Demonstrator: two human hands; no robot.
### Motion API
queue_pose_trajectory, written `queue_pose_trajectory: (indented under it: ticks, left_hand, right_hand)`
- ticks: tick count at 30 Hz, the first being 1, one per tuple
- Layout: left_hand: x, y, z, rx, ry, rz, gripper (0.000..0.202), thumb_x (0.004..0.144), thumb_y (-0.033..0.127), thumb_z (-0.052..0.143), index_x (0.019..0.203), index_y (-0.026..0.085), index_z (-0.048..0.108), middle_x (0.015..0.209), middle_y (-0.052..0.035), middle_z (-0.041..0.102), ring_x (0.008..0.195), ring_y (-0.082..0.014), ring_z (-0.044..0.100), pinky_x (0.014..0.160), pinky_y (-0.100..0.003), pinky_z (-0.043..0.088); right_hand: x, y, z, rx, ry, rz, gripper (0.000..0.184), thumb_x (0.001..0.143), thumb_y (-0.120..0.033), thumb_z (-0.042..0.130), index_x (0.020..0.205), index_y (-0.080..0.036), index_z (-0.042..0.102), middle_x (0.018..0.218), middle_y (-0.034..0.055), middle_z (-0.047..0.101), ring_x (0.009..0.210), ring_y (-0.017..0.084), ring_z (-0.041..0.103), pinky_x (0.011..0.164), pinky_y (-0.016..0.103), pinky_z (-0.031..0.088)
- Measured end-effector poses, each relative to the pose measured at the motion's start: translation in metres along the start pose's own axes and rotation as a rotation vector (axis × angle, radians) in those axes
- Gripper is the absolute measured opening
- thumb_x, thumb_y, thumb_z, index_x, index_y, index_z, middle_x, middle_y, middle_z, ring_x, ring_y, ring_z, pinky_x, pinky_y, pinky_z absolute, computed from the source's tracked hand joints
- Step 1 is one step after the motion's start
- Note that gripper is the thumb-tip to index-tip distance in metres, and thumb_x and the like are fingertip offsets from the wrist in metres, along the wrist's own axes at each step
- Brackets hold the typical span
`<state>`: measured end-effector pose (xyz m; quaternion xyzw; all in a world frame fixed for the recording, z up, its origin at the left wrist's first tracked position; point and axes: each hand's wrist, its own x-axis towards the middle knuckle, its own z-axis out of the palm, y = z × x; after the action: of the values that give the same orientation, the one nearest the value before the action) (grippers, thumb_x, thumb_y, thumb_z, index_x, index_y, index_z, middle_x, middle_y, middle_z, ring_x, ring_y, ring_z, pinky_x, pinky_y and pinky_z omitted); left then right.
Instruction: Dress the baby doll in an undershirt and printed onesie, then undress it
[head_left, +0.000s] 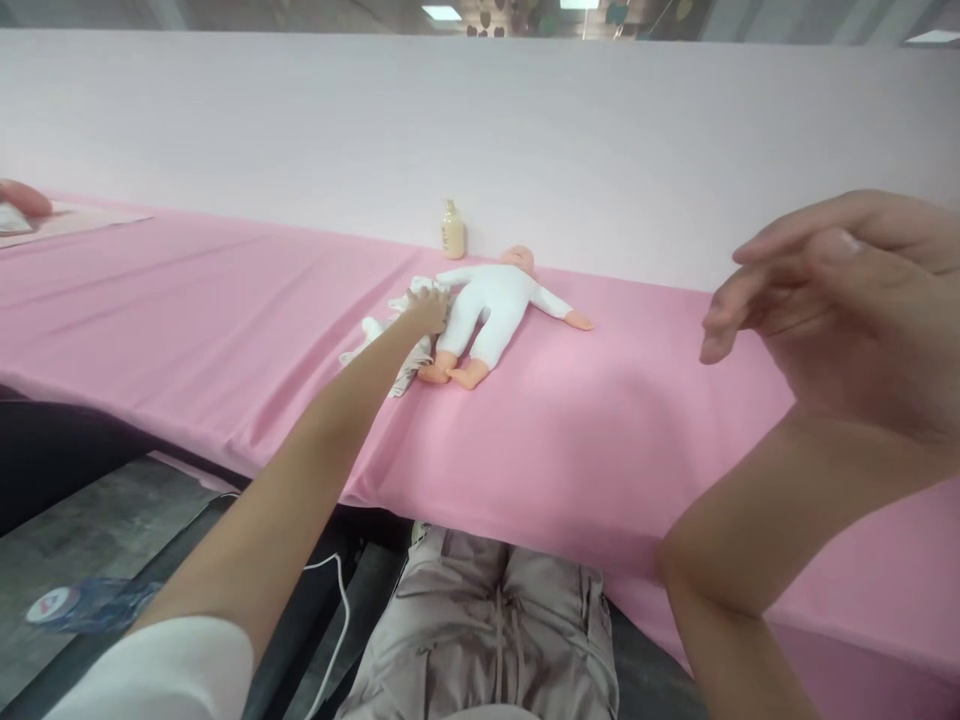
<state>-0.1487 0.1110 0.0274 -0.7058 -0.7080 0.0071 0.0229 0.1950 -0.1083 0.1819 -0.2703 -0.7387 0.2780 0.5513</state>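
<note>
A baby doll [491, 300] in a white bodysuit lies on its back on the pink-covered table, arms spread, head toward the wall, feet toward me. Beside its leg on the left lies a crumpled bundle of white, partly patterned baby clothes [405, 372]. My left hand [427, 308] reaches down onto this bundle, its fingers curled into the cloth close to the doll's hip. My right hand [855, 310] is raised above the table at the right, close to the camera, fingers loosely bent and holding nothing.
A pale yellow pump bottle [453, 232] stands against the white wall [300, 130] behind the doll. At the far left is part of another doll [26, 198] on a pale mat. A plastic bottle [90, 605] and a white cable [341, 600] are below the table's front edge.
</note>
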Motion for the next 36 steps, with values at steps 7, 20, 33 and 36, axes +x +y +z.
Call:
queue_pose_trajectory:
  ticks: [7, 20, 33, 36]
  left_hand:
    - [0.012, 0.000, 0.016, -0.061, 0.087, 0.021, 0.060, 0.088, 0.035, 0.038, 0.136, -0.001, 0.035, 0.131, -0.0260, 0.047, 0.124, -0.0392, 0.038, 0.097, -0.062, 0.026]
    - [-0.028, -0.017, -0.148, -0.298, 0.848, 0.226, 0.055, 0.088, 0.054, 0.038, 0.132, 0.021, 0.039, 0.095, -0.0022, 0.063, 0.092, -0.0201, 0.042, 0.096, -0.049, 0.032]
    - [-0.168, 0.152, -0.033, -0.240, 1.088, 1.097, 0.042, 0.091, 0.020, 0.041, 0.132, 0.026, 0.043, 0.132, -0.0066, 0.055, 0.128, -0.0203, 0.046, 0.101, -0.039, 0.043]
    - [-0.152, 0.165, -0.001, -0.169, 1.036, 1.264, 0.043, 0.089, 0.017, 0.044, 0.131, 0.026, 0.045, 0.134, -0.0070, 0.053, 0.126, -0.0191, 0.048, 0.105, -0.041, 0.038]
  right_hand:
    - [0.000, 0.005, -0.005, -0.004, 0.047, -0.033, 0.014, 0.084, -0.033, 0.059, 0.075, -0.031, 0.069, 0.059, 0.0016, 0.060, 0.050, 0.019, 0.059, 0.041, 0.033, 0.045]
    - [0.044, 0.070, 0.060, 0.414, -0.195, 0.417, 0.037, 0.075, -0.052, 0.065, 0.089, -0.017, 0.062, 0.083, 0.0050, 0.066, 0.079, 0.018, 0.064, 0.063, 0.030, 0.056]
    - [0.006, 0.065, 0.019, 0.625, 0.183, 0.753, 0.015, 0.080, -0.019, 0.051, 0.090, -0.016, 0.063, 0.077, 0.0058, 0.069, 0.077, 0.022, 0.067, 0.074, 0.036, 0.056]
    - [-0.042, 0.074, -0.042, 0.479, 0.360, 0.707, 0.017, 0.075, -0.014, 0.052, 0.087, -0.019, 0.063, 0.074, 0.0049, 0.069, 0.073, 0.021, 0.067, 0.070, 0.034, 0.057]
